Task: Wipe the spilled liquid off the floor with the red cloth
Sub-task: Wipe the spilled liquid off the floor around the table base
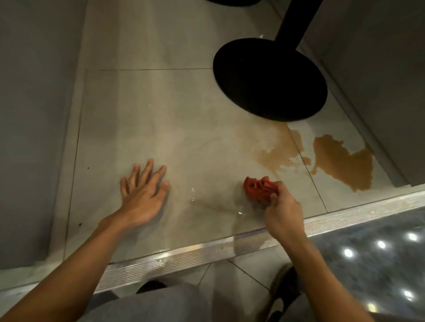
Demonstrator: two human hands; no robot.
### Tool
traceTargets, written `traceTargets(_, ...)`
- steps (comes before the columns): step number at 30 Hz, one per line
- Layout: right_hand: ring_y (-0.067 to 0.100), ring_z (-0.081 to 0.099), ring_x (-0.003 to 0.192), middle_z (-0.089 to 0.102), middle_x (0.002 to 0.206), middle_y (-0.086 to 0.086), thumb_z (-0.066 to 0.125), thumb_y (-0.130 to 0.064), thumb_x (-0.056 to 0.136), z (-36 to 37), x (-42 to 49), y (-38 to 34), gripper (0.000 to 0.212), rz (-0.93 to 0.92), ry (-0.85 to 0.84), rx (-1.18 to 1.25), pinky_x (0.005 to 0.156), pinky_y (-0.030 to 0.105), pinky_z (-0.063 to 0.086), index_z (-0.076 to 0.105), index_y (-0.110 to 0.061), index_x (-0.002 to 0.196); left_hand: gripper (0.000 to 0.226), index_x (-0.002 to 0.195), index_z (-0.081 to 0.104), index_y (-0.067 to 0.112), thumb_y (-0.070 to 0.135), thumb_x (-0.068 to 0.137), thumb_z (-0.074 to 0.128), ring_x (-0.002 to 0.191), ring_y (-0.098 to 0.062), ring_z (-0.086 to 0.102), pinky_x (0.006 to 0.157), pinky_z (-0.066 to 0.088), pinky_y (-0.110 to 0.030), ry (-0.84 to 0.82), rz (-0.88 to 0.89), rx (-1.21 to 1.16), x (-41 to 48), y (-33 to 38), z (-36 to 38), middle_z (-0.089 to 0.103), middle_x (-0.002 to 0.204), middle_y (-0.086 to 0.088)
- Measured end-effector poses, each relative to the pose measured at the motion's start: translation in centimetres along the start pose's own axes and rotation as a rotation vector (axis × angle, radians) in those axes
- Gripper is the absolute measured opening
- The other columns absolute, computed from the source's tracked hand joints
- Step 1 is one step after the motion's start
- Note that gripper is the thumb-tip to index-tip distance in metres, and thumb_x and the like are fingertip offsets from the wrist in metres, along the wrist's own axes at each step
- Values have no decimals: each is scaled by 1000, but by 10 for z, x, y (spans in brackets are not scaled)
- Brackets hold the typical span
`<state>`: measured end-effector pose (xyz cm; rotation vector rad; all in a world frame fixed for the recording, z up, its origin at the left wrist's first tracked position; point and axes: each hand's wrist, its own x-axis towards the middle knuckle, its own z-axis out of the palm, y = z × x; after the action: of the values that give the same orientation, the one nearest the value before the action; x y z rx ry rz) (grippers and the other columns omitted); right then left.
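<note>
A grey panel (34, 115) closes the scene at far left, standing along the edge of a floor (174, 119) of large pale beige tiles with thin dark joints. One left hand (142, 195) lies palm down on a tile, its five fingers straight and spread wide, holding nothing. Between the two hands a faint clear wet streak (213, 204) glistens on the tile. One red cloth (258, 187), bunched into a crumpled wad, sits low at the floor in the right hand (282, 216), whose fingers and thumb curl tightly round it. Just beyond the cloth the spilled liquid (340, 161) shows as two main brown patches: a paler, thinned smear (276, 154) nearest the cloth, and a darker puddle further right, with small drips between them. Above the spill stands one black round table base (269, 80) with its post (292, 20); the rim of a second base (232, 1) shows at the top edge. A ridged metal strip (184, 255) crosses the near side, and below it at right lies dark speckled polished stone (368, 264) reflecting several ceiling lights. A second grey panel (379, 69) bounds the right.
</note>
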<state>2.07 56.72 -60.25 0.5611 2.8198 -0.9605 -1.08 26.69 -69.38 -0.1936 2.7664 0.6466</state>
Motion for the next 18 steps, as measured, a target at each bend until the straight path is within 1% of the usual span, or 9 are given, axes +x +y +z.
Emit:
traceTargets(2, 35, 55, 113, 62, 119, 13, 43, -9, 96, 20, -8, 5, 31, -1, 14, -174, 93, 41, 45, 54, -13, 125, 65, 144, 17, 53, 69, 82, 9, 145, -9, -17, 115, -15, -42, -2, 4, -3, 0, 0, -1, -9, 158, 22)
traceTargets(3, 37, 47, 123, 55, 131, 14, 44, -12, 97, 32, -14, 5, 35, 4, 4, -256, 103, 48, 39, 52, -15, 131, 65, 144, 18, 53, 69, 82, 9, 145, -10, -15, 115, -14, -42, -1, 7, -3, 0, 0, -2, -8, 158, 22)
traceTargets(4, 37, 40, 128, 47, 139, 13, 43, -16, 97, 44, -21, 2, 38, 15, 2, -313, 107, 51, 34, 49, -18, 135, 65, 144, 18, 53, 68, 82, 9, 146, -10, -14, 116, -12, -42, 0, 10, 0, 0, 1, -4, -7, 159, 21)
traceTargets(6, 35, 33, 127, 39, 142, 10, 43, -20, 98, 66, -35, -10, 38, 23, 14, -363, 108, 52, 30, 46, -27, 135, 63, 144, 20, 53, 66, 83, 12, 146, -12, -12, 116, -10, -42, -1, 11, 16, 0, 2, -7, -5, 159, 20)
traceTargets(9, 33, 30, 124, 36, 141, 7, 43, -25, 97, 95, -52, -36, 41, -46, 12, -376, 104, 50, 31, 42, -40, 135, 55, 145, 20, 50, 59, 91, 19, 147, -14, -11, 116, -8, -43, 6, 19, 44, -3, 3, -8, -5, 160, 17)
traceTargets(11, 34, 28, 127, 33, 146, 6, 41, -25, 96, 110, -62, -50, 45, -155, -49, -394, 105, 52, 28, 38, -43, 138, 48, 145, 21, 50, 51, 97, 26, 146, -14, -11, 116, -7, -43, 22, 28, 42, -4, 3, -8, -5, 160, 18)
traceTargets(13, 35, 27, 132, 31, 151, 7, 44, -23, 94, 116, -69, -56, 49, -300, -138, -412, 107, 54, 26, 39, -42, 138, 47, 145, 21, 51, 47, 99, 28, 146, -12, -10, 116, -6, -42, 31, 37, 28, -4, 1, -9, -4, 159, 20)
traceTargets(16, 36, 29, 136, 35, 151, 7, 51, -21, 89, 104, -69, -46, 51, -541, -268, -460, 108, 54, 27, 46, -42, 134, 46, 144, 21, 52, 48, 99, 27, 146, -11, -10, 116, -6, -40, 9, 51, 11, -4, -2, -13, -4, 159, 21)
traceTargets(18, 34, 26, 140, 33, 153, 4, 52, -21, 88, 86, -60, -28, 52, -695, -372, -506, 111, 50, 25, 46, -43, 134, 46, 144, 22, 52, 52, 98, 25, 146, -12, -10, 116, -6, -41, -1, 51, 9, -6, -2, -14, -5, 159, 20)
